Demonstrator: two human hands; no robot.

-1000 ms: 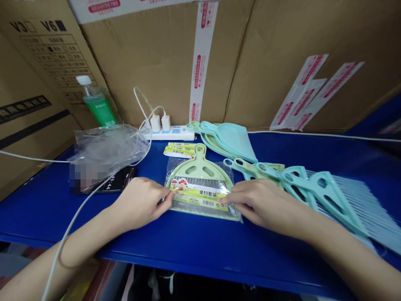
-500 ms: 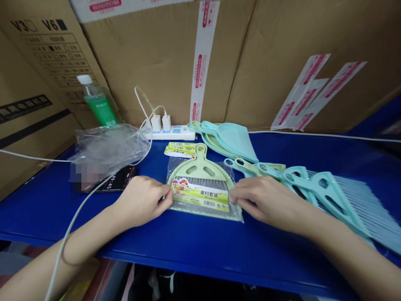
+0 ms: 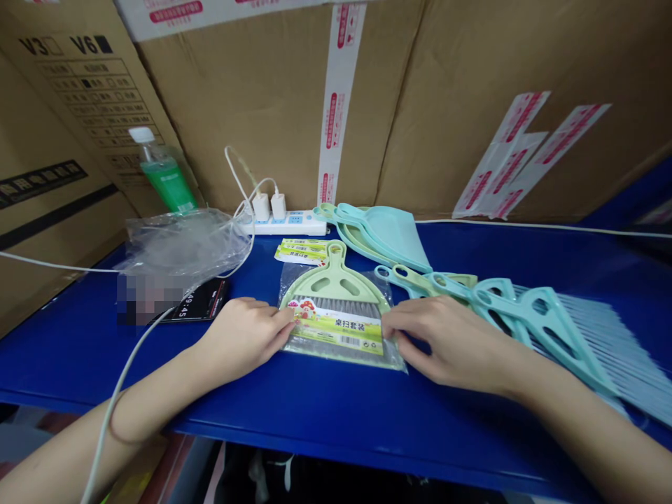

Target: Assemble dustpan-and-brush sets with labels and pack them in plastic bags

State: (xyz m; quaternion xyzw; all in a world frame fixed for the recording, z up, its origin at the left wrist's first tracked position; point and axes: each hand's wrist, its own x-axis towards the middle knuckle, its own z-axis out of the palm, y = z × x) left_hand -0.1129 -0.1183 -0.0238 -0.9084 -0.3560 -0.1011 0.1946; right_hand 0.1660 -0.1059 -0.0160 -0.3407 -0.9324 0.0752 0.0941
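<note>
A pale green dustpan with a grey-bristled brush (image 3: 336, 306) lies in a clear plastic bag on the blue table, its handle pointing away from me. Across its front runs a yellow and white card label (image 3: 344, 327) with mushroom pictures. My left hand (image 3: 249, 332) is closed, pinching the bag's left edge beside the label. At the right edge, my right hand (image 3: 446, 343) has its fingertips on the end of the label and its thumb curled in close to the bag. The tips of both hands are partly hidden.
Behind lie spare labels (image 3: 300, 250), loose dustpans (image 3: 396, 234) and a power strip (image 3: 294, 222). Several blue and green brushes (image 3: 551, 329) are piled right. A plastic wrap (image 3: 189, 241), a phone (image 3: 197, 301) and a green bottle (image 3: 168, 178) stand left. A white cable (image 3: 118, 388) crosses my left forearm.
My left fingertips have slid slightly inward over the bag's edge. My right hand has shifted a little left, with its thumb further from the fingers. The package has stayed nearly still.
</note>
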